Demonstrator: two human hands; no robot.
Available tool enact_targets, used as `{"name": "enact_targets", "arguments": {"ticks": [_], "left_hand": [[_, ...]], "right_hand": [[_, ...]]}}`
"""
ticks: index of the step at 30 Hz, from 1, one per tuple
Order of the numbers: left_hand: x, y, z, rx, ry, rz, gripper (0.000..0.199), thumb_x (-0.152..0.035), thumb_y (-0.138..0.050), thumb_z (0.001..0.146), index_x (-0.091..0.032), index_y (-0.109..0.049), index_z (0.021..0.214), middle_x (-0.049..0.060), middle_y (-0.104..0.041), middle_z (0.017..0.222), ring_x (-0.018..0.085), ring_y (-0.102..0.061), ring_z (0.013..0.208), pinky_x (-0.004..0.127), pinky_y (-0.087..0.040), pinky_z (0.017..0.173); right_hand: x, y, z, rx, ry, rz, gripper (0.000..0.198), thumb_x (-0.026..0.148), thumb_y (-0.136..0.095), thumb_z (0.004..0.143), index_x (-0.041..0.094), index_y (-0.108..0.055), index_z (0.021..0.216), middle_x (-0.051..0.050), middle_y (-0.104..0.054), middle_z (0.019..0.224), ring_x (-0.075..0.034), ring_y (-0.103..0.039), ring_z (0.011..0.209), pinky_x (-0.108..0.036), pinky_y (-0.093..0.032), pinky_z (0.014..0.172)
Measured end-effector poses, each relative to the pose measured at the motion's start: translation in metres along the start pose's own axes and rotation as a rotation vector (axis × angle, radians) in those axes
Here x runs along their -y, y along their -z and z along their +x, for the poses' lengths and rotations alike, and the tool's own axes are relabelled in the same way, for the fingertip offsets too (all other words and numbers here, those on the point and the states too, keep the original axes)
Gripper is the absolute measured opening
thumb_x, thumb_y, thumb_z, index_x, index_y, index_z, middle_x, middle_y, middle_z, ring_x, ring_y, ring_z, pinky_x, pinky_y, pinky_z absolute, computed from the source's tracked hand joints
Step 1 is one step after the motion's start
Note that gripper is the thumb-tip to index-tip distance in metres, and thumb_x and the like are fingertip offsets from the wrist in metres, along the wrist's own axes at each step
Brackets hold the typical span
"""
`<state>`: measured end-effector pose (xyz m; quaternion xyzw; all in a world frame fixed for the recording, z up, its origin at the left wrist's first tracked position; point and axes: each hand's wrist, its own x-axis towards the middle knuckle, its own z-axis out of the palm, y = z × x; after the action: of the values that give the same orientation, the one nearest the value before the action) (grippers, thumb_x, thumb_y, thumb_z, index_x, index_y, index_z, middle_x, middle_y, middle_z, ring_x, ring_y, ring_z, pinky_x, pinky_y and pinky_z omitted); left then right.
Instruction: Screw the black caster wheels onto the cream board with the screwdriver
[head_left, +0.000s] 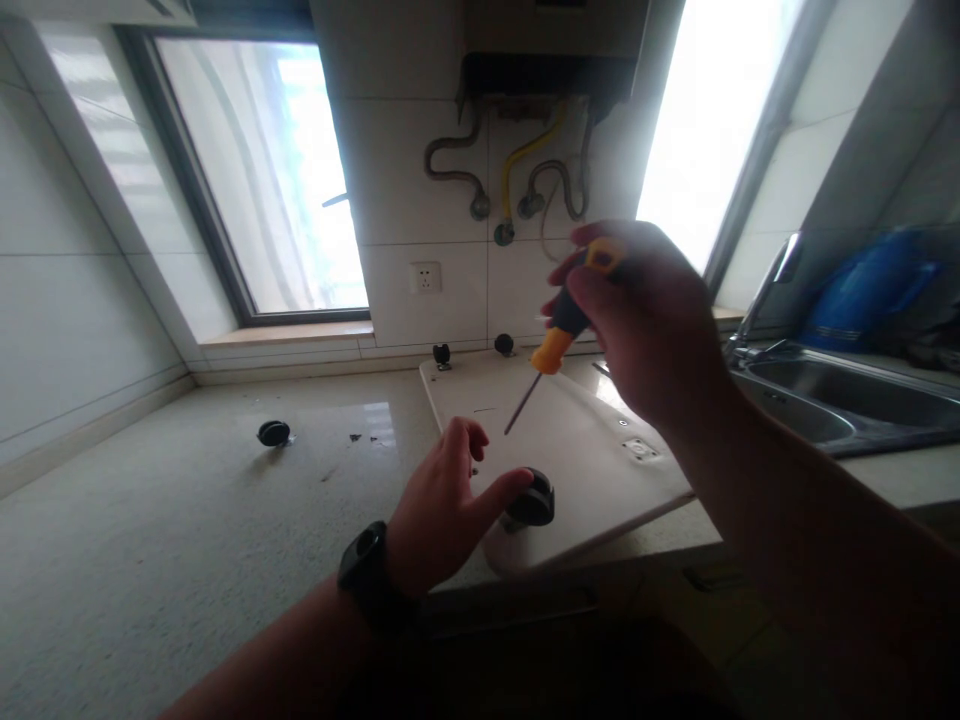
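My right hand (649,320) is closed round the yellow-and-black handle of a screwdriver (561,330). Its thin shaft slants down to the left, the tip in the air above a white panel (577,420). Over the near left part of that panel is my left hand (450,500), with a dark watch (369,560) on the wrist. Its thumb rests on a black caster wheel (536,497) at the panel's near corner, spread away from the loosely bent fingers. Two more casters, one at the left (441,355) and a second caster (504,344), stand at the panel's far end.
A separate black caster (274,433) lies on the speckled countertop (187,530), near small dark bits (355,437). A steel sink (795,400) with a tap (765,290) is at the right, a blue container (862,290) behind it. Hoses (517,160) hang on the tiled wall.
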<state>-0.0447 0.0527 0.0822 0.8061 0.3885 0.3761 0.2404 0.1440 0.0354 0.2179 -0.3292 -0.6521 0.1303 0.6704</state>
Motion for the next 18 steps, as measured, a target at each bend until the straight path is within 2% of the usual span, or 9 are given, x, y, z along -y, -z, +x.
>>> {"name": "enact_targets", "arguments": {"ticks": [3, 6, 10, 15, 18], "left_hand": [[-0.012, -0.008, -0.008, 0.058, -0.073, 0.083, 0.056, -0.07, -0.061, 0.091, -0.019, -0.054, 0.114, 0.011, -0.062, 0.109, 0.027, -0.058, 0.095, 0.045, -0.051, 0.08], [-0.023, -0.015, -0.013, 0.107, -0.136, 0.132, 0.05, -0.061, -0.066, 0.092, -0.022, -0.056, 0.121, 0.012, -0.06, 0.116, 0.03, -0.058, 0.102, 0.049, -0.052, 0.085], [-0.033, -0.009, -0.012, 0.18, -0.122, 0.17, 0.04, -0.043, -0.067, 0.094, -0.026, -0.057, 0.129, 0.011, -0.058, 0.12, 0.031, -0.057, 0.108, 0.05, -0.053, 0.09], [-0.037, 0.014, -0.008, 0.339, -0.09, 0.115, 0.053, -0.025, -0.066, 0.089, -0.032, -0.052, 0.14, 0.008, -0.056, 0.128, 0.026, -0.059, 0.11, 0.045, -0.054, 0.097], [-0.039, 0.025, -0.006, 0.42, -0.05, 0.101, 0.057, -0.02, -0.064, 0.086, -0.035, -0.052, 0.14, 0.005, -0.057, 0.129, 0.023, -0.062, 0.105, 0.041, -0.056, 0.093]], "right_hand": [[0.0, 0.022, -0.015, -0.177, 0.152, -0.051, 0.015, 0.025, -0.065, 0.092, 0.03, -0.057, 0.104, -0.001, -0.061, 0.094, -0.016, -0.065, 0.073, -0.036, -0.057, 0.075], [-0.007, 0.042, -0.026, -0.289, 0.193, -0.048, 0.015, 0.022, -0.065, 0.091, 0.032, -0.062, 0.101, -0.001, -0.061, 0.091, -0.018, -0.063, 0.067, -0.04, -0.055, 0.068], [-0.022, 0.064, -0.034, -0.322, 0.126, 0.006, 0.017, 0.019, -0.069, 0.085, 0.032, -0.067, 0.097, -0.003, -0.062, 0.085, -0.021, -0.062, 0.06, -0.043, -0.052, 0.053], [-0.034, 0.079, -0.03, -0.512, 0.073, 0.118, 0.026, 0.014, -0.07, 0.073, 0.029, -0.068, 0.094, -0.001, -0.059, 0.076, -0.019, -0.057, 0.053, -0.038, -0.044, 0.041], [-0.031, 0.087, -0.025, -0.603, -0.028, 0.082, 0.026, 0.017, -0.069, 0.064, 0.028, -0.064, 0.087, -0.001, -0.055, 0.071, -0.019, -0.053, 0.052, -0.037, -0.038, 0.038]]}}
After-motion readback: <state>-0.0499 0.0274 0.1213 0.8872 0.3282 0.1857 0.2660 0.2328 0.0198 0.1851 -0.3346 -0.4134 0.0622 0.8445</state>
